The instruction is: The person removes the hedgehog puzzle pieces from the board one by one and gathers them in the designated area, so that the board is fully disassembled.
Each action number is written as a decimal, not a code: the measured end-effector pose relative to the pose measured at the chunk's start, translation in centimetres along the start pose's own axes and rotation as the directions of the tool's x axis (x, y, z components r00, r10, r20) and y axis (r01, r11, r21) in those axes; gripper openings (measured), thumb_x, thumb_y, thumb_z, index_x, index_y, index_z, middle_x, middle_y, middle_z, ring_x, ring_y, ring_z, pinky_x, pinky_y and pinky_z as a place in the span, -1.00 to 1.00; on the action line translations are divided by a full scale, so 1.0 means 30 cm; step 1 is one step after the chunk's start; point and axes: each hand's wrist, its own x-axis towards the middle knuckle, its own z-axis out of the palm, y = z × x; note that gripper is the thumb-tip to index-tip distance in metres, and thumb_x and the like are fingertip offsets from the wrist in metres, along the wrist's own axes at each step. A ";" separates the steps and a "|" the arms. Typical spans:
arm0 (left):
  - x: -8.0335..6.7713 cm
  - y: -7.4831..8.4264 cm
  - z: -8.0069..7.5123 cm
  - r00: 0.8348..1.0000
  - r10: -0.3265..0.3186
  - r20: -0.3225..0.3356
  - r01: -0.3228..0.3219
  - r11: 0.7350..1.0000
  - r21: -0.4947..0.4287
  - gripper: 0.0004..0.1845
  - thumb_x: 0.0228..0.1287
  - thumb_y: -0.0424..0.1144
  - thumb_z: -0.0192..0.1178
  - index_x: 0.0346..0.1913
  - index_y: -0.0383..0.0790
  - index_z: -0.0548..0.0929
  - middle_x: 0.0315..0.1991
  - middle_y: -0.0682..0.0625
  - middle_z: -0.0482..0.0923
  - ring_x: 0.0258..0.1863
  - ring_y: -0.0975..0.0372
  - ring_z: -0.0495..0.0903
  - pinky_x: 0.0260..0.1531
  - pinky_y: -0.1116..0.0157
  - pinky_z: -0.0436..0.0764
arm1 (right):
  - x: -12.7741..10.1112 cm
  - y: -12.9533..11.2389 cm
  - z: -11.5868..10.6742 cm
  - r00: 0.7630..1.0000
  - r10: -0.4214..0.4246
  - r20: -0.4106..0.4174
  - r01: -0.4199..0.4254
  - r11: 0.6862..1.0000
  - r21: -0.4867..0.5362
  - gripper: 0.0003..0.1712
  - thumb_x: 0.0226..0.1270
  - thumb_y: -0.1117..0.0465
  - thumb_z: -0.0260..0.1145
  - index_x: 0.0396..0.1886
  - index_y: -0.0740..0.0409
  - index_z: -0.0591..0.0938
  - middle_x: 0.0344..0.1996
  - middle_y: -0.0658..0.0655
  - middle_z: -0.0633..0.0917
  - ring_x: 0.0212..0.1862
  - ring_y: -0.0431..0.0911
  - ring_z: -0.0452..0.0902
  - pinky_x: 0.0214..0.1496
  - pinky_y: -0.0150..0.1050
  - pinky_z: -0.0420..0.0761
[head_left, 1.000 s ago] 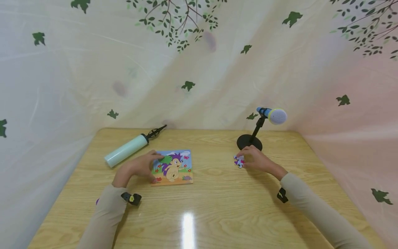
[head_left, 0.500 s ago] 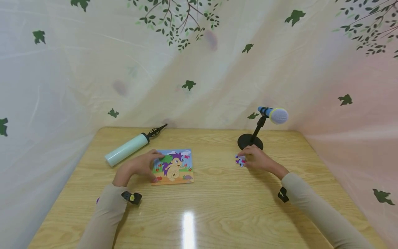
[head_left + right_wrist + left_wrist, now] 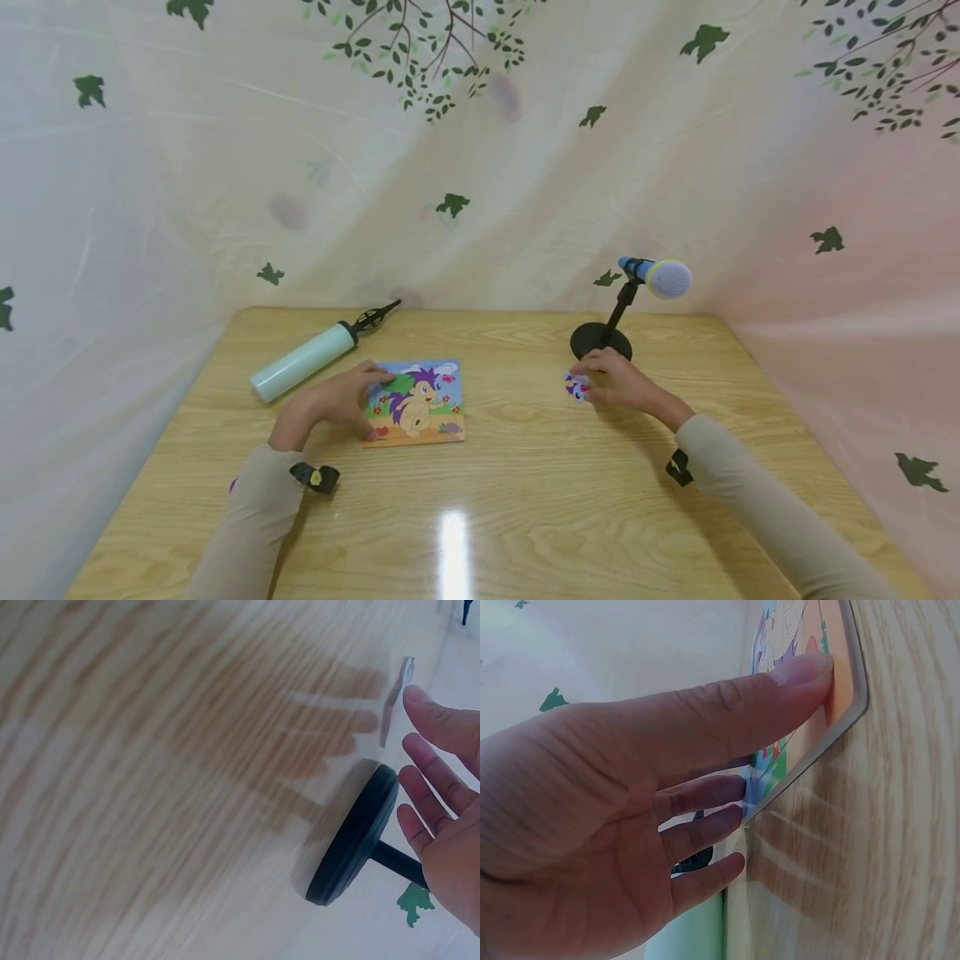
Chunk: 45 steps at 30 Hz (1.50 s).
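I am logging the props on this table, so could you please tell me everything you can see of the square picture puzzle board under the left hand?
The square picture puzzle board lies flat on the light wooden table, left of centre. It looks thin and rigid with an orange border, and shows a cartoon purple-spined hedgehog on grass under a blue sky with small flowers. The left hand rests on its left edge, thumb pressing the near border and fingers at the far part. A mint-green cylinder pump lies just beyond it, apart.

bright, even | glare on table (image 3: 453, 533) — wrist views blurred
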 end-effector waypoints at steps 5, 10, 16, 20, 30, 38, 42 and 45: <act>-0.004 -0.001 -0.004 1.000 -0.003 -0.006 0.003 1.000 -0.002 0.01 0.01 -0.19 0.59 0.54 -0.20 0.31 0.49 -0.29 0.18 0.46 -0.24 0.23 0.46 -0.30 0.26 | 0.050 -0.035 0.017 0.999 -0.028 -0.017 0.028 1.000 0.010 -0.56 0.19 0.42 0.48 0.11 0.29 0.70 0.07 0.30 0.69 0.13 0.23 0.51 0.17 0.25 0.55; -0.008 -0.003 -0.005 1.000 -0.004 -0.006 0.004 1.000 -0.003 0.01 0.00 -0.19 0.59 0.54 -0.19 0.31 0.49 -0.28 0.18 0.46 -0.23 0.23 0.46 -0.30 0.26 | 0.126 -0.101 0.053 0.998 -0.063 -0.004 0.063 0.996 0.061 -0.55 0.21 0.34 0.50 0.12 0.25 0.70 0.08 0.27 0.68 0.16 0.22 0.52 0.19 0.24 0.56; -0.006 -0.006 0.003 1.000 -0.002 -0.004 0.002 1.000 -0.005 0.01 0.00 -0.19 0.58 0.55 -0.17 0.31 0.49 -0.25 0.19 0.47 -0.22 0.22 0.46 -0.30 0.26 | 0.212 -0.188 0.091 0.994 -0.107 0.027 0.104 0.990 0.091 -0.54 0.23 0.29 0.50 0.14 0.24 0.69 0.09 0.26 0.68 0.21 0.23 0.53 0.29 0.28 0.52; -0.004 -0.007 0.001 1.000 0.000 -0.010 0.000 1.000 0.001 0.01 -0.01 -0.19 0.59 0.54 -0.17 0.31 0.48 -0.25 0.21 0.47 -0.22 0.23 0.46 -0.30 0.27 | 0.272 -0.249 0.128 0.993 -0.111 0.047 0.105 0.989 0.102 -0.54 0.26 0.27 0.49 0.16 0.23 0.69 0.12 0.25 0.67 0.25 0.22 0.49 0.36 0.27 0.47; -0.007 -0.004 -0.001 0.998 0.049 -0.024 -0.049 0.999 0.024 0.02 -0.04 -0.20 0.59 0.52 -0.25 0.32 0.44 -0.29 0.24 0.44 -0.22 0.27 0.45 -0.27 0.30 | 0.417 -0.411 0.208 0.979 -0.190 0.072 0.179 0.973 0.142 -0.55 0.29 0.23 0.47 0.16 0.24 0.69 0.08 0.21 0.69 0.18 0.10 0.54 0.28 0.06 0.58; -0.009 -0.005 -0.004 0.999 0.047 -0.021 -0.047 0.999 0.010 0.01 -0.02 -0.18 0.58 0.53 -0.23 0.32 0.43 -0.29 0.24 0.43 -0.23 0.28 0.45 -0.29 0.29 | 0.500 -0.465 0.287 0.977 -0.151 0.151 0.129 0.981 0.147 -0.51 0.34 0.18 0.44 0.23 0.21 0.66 0.16 0.19 0.68 0.21 0.05 0.56 0.29 -0.07 0.62; -0.009 -0.006 -0.006 0.999 0.032 -0.014 -0.032 0.999 0.010 0.02 -0.03 -0.18 0.58 0.53 -0.21 0.32 0.43 -0.28 0.24 0.44 -0.23 0.27 0.45 -0.29 0.29 | 0.517 -0.483 0.310 0.973 -0.147 0.177 0.118 0.979 0.168 -0.48 0.34 0.19 0.44 0.25 0.25 0.63 0.16 0.23 0.66 0.18 0.06 0.57 0.25 -0.10 0.66; -0.008 -0.006 -0.005 1.000 0.021 -0.014 -0.021 1.000 0.011 0.02 -0.03 -0.17 0.59 0.54 -0.19 0.32 0.44 -0.27 0.24 0.45 -0.23 0.26 0.45 -0.29 0.29 | 0.525 -0.493 0.320 0.972 -0.142 0.188 0.113 0.981 0.157 -0.46 0.35 0.17 0.44 0.27 0.26 0.62 0.15 0.23 0.65 0.16 0.05 0.59 0.24 -0.14 0.67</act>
